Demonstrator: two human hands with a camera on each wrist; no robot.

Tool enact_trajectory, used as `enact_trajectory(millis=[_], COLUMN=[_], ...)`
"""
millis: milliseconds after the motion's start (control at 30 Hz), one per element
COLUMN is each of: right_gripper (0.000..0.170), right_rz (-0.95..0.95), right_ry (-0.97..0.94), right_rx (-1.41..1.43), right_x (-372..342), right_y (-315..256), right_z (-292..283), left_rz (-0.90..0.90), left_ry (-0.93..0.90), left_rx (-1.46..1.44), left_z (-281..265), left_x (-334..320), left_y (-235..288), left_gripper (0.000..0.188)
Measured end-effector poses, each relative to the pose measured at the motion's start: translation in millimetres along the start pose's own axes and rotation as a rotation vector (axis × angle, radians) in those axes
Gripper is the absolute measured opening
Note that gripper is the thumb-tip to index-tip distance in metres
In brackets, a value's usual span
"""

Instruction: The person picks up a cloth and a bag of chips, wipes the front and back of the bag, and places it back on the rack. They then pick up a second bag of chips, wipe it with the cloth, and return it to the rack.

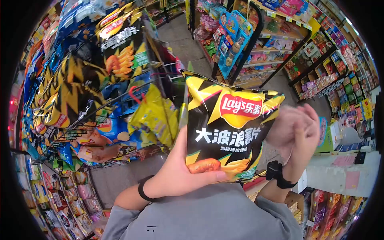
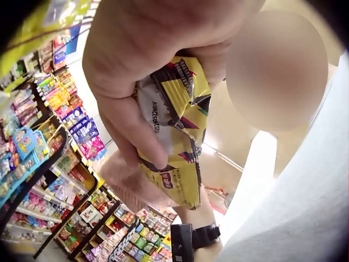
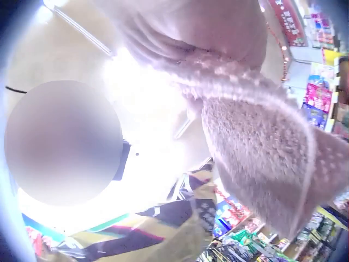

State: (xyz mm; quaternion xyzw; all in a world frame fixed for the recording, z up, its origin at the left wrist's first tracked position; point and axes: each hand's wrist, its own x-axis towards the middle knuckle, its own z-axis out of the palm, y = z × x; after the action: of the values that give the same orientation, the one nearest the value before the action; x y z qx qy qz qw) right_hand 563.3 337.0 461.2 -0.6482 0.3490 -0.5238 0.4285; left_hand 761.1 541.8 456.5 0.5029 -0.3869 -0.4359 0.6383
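My left hand (image 1: 176, 170) grips a black and yellow bag of Lay's chips (image 1: 240, 138) by its lower left side, thumb across the front and fingers behind. The bag's front with the red and yellow logo faces up in the head view. In the left wrist view the fingers curl over the bag's back (image 2: 182, 125), beside a printed date. To the right of the bag is my right hand (image 1: 304, 126), blurred, with its fingers bent. A pinkish plush cloth (image 3: 256, 147) hangs from it in the right wrist view, gripped at its upper end, next to the bag.
A wire rack (image 1: 108, 108) of chip bags stands close at the left, with a yellow bag (image 1: 154, 116) hanging at its side. Shelves of packaged snacks (image 1: 276, 44) stand ahead and right. A white counter (image 1: 338, 172) is at the right.
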Motion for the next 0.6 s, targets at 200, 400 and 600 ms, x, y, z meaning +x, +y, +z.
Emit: enact_trajectory(millis=[200,400,600], right_gripper=[0.046,0.050,0.058], right_rz=[-0.281,-0.552,-0.706], right_ry=[0.022,-0.566,-0.668], right_rx=[0.166,-0.204,-0.225], right_x=[-26,-29,-21], right_y=[-8,31,53], right_z=[9,11,7], left_rz=[-0.147,0.203,0.179], left_ry=[0.070,0.080,-0.023], left_rx=[-0.117,0.162,0.421], left_z=[42,56,56], left_x=[41,63,64], left_y=[-20,-37,-22], left_gripper=[0.091,0.110,0.080])
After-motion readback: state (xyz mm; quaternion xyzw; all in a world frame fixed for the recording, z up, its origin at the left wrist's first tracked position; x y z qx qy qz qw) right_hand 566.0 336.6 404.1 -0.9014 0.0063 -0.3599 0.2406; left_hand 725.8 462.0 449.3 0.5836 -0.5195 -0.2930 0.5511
